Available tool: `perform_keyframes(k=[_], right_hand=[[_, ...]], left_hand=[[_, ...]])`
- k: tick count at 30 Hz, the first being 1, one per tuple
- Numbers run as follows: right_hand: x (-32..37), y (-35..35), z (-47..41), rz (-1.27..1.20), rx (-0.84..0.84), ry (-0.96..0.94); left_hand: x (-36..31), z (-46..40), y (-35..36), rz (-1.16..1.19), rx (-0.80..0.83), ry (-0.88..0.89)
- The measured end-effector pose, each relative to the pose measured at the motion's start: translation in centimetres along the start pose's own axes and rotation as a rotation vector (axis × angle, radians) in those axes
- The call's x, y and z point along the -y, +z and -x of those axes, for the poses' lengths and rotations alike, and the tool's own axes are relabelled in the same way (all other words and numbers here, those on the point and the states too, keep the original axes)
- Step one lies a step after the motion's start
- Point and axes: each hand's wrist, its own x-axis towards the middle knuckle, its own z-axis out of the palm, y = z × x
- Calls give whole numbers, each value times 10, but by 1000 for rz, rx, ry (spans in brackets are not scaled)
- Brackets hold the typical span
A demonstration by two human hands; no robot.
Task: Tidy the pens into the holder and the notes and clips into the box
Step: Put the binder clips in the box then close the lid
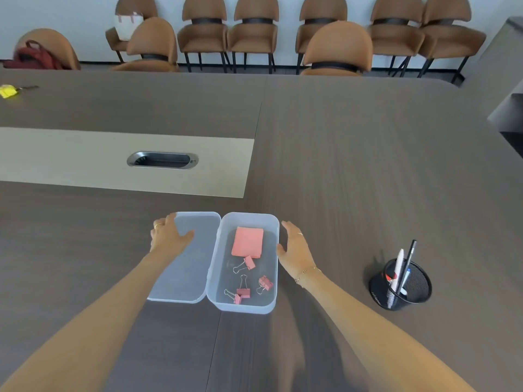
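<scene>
Nearest: translucent plastic box on dark wood-grain table, w/ four pink binder clips at its near end and a pink sticky-note pad at far end. Its hinged clear lid lies flat, open to the left. Left hand rests spread on lid's far part, gripping nothing. Right hand open, fingers spread, against box's right wall. Black mesh pen holder to the right, pens upright inside. Far: brown chairs along wall.
</scene>
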Motion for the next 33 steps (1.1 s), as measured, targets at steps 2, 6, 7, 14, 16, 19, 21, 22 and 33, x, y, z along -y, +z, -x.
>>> perform_keyframes(k=[2,6,7,14,16,19,21,22,33], right_hand=[[-1,2,3,-165,10,143],[-1,4,7,-253,81,315],[-2,5,7,-253,86,331],[-4,9,11,-317,114,333],[-8,10,10,-315,113,338],[-13,7,8,-349,98,363],[-10,4,9,-438,109,407],[-8,3,10,-475,115,430],[4,-22,9,-745,84,596]], left_hand=[[6,-2,5,-22,46,-69],[16,-5,12,5,109,-268],[18,-8,13,-14,91,-286],[27,-16,-5,0,147,-342],[28,-13,-17,-22,102,-296],[9,-3,-46,-32,-15,-177],[-16,5,-61,-18,-14,-88],[-30,12,-65,-5,7,-39],[-93,52,-13,91,216,251]])
